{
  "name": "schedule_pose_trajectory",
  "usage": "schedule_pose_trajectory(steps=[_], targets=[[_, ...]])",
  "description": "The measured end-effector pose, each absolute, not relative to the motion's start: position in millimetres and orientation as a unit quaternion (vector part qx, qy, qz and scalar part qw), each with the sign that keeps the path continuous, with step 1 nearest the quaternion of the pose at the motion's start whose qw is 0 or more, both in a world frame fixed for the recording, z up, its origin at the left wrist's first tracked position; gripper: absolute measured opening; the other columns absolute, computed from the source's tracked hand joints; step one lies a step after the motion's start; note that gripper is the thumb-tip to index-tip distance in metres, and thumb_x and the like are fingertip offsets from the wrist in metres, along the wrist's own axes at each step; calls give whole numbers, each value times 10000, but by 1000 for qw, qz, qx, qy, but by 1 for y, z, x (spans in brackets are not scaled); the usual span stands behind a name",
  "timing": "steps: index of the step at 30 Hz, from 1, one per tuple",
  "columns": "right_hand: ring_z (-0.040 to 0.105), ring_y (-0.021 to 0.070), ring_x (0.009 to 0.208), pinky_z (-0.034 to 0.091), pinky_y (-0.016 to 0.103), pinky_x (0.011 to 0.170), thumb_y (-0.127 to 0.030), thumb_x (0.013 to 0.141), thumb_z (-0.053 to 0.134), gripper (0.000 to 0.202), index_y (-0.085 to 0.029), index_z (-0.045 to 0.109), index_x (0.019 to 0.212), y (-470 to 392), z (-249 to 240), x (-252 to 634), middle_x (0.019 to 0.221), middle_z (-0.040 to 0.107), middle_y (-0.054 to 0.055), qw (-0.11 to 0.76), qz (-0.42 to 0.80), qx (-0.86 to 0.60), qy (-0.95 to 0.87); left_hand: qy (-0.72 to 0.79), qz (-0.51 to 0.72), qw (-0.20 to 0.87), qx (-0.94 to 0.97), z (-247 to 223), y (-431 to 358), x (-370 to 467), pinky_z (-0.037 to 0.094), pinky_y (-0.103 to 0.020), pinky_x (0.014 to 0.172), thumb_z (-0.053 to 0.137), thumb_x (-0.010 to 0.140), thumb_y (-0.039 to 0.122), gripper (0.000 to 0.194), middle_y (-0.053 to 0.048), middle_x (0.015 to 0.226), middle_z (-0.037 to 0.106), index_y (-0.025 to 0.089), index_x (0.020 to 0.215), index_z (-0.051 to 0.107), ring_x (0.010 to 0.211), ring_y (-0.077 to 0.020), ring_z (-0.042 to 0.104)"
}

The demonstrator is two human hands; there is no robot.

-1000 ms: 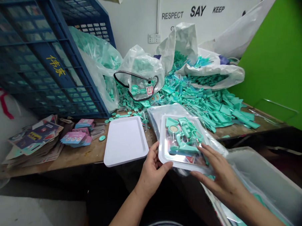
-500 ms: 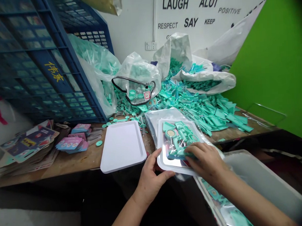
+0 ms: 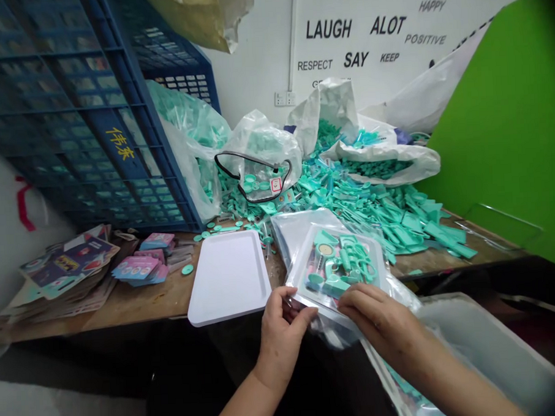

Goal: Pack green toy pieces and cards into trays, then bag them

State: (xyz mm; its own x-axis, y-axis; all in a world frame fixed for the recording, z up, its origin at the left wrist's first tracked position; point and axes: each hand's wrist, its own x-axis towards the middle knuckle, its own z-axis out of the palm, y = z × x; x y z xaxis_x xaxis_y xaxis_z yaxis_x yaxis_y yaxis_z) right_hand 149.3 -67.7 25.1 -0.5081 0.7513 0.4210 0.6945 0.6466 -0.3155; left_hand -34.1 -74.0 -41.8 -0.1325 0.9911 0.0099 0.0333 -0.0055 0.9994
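Note:
A white tray [image 3: 376, 253] lies tilted near the table's front edge, partly inside or under a clear plastic bag [image 3: 341, 335]. Teal plastic pieces [image 3: 348, 260] fill it, with a round dial-like piece [image 3: 324, 250] among them. My left hand [image 3: 285, 330] pinches the bag at the tray's lower left corner, thumb and fingers closed on the film. My right hand [image 3: 378, 317] is curled over the near edge, its fingertips at the plastic; what exactly they grip is hidden. Left of these lies a second white tray [image 3: 229, 277] with nothing in it.
Loose teal pieces [image 3: 397, 221] are heaped behind, with open bags [image 3: 265, 141] at the wall. A blue crate [image 3: 118, 135] stands at the left, above printed cards [image 3: 68, 260] and small card stacks [image 3: 139, 267]. A grey bin [image 3: 485, 340] is at the lower right.
The filled tray has turned slightly and moved right, with the clear film now over its near part. My right hand has shifted from the pieces to the near edge. The view has tilted up.

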Motion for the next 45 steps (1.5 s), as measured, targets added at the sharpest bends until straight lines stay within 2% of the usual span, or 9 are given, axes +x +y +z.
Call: schedule_pose_trajectory(steps=[6,9,12,15,24,30,36,41,45], targets=[[593,159,748,491,264,664,-196,943,415,225,-210,615,841,-78,18,147,801,626,41,273,93,-417,-862,584,519,378,497,-47,-74,-37,451,-285,661,703,712,455,394,34,791,523,231,961,496,673,-127,502],[595,159,765,495,271,681,-206,944,418,217,-212,619,863,-79,16,150,815,630,42,278,119,-420,-856,583,509,260,577,-48,-76,-43,472,-374,832,753,660,446,647,-62,1123,511,251,1192,439,1006,-223,530],[592,163,782,495,283,696,-206,944,421,208,-213,621,887,-80,16,150,827,632,46,285,127,-420,-852,543,485,145,670,-46,-76,-46,342,-503,1051,769,651,424,905,-129,1418,288,294,1386,258,1316,-307,309],[590,165,764,491,281,685,-198,945,415,217,-209,618,867,-83,19,147,805,632,44,286,118,-415,-855,499,435,53,748,-39,-73,-44,282,-544,1084,741,686,417,792,-102,1472,253,340,1366,341,1355,-335,241],[592,144,737,482,231,646,-151,935,405,213,-209,573,819,-95,24,135,805,643,25,313,117,-377,-864,459,407,68,787,-22,-60,-43,517,-403,807,671,713,148,438,-58,1083,635,268,1130,618,945,-229,574],[584,149,726,489,240,640,-127,924,403,215,-196,585,832,-99,16,134,800,642,35,323,110,-368,-865,491,389,112,771,-21,-64,-38,539,-321,734,651,693,93,445,-32,961,597,280,1096,639,858,-183,614],[612,146,928,511,235,810,-198,904,500,172,-244,614,1024,-121,17,157,989,644,39,348,174,-422,-819,492,378,133,773,-28,-66,-37,476,-248,608,625,771,154,155,14,743,583,259,876,669,686,-139,580],[609,214,975,537,334,799,-384,867,551,366,-252,519,1207,-130,-3,204,1146,577,98,441,149,-612,-640,467,399,112,781,-36,-65,-35,426,-234,570,623,778,147,127,39,643,556,255,829,669,603,-117,534],[621,206,862,544,357,726,-507,805,593,606,-201,384,1284,-131,-23,207,1145,563,131,496,304,-656,-482,413,426,139,793,-40,-68,-31,444,-220,617,602,778,96,213,42,682,579,263,881,684,653,-104,562]])
